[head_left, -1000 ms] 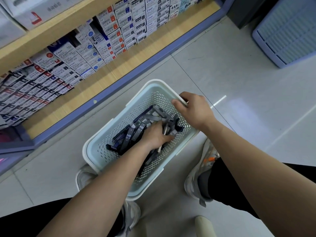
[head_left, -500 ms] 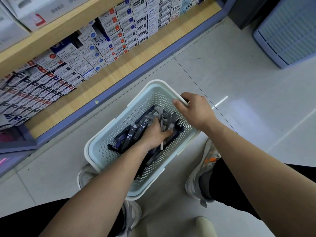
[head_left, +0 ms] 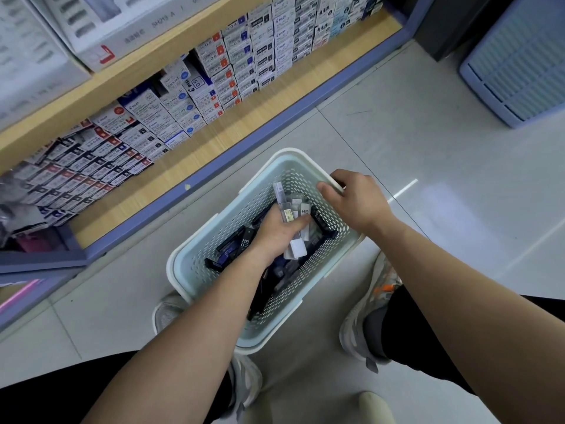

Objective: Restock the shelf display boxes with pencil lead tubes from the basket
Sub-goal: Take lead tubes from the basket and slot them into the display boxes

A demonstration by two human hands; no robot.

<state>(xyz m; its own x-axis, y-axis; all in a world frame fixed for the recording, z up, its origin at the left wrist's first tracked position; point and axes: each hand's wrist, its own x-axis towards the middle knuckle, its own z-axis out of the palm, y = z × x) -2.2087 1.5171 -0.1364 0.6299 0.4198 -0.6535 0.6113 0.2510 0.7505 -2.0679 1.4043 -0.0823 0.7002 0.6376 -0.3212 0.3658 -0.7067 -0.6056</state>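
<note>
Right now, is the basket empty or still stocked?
Still stocked: dark tubes lie across the basket floor, and the left hand holds a few more.

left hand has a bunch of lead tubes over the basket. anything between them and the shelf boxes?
Nothing visible. The left hand grips the lead tubes above the basket; only open floor and bare shelf front lie toward the display boxes. The right hand holds the rim on the far side.

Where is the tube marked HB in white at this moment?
In the head view, the tube marked HB is held in the left hand, above the basket, beside the right hand.
</note>
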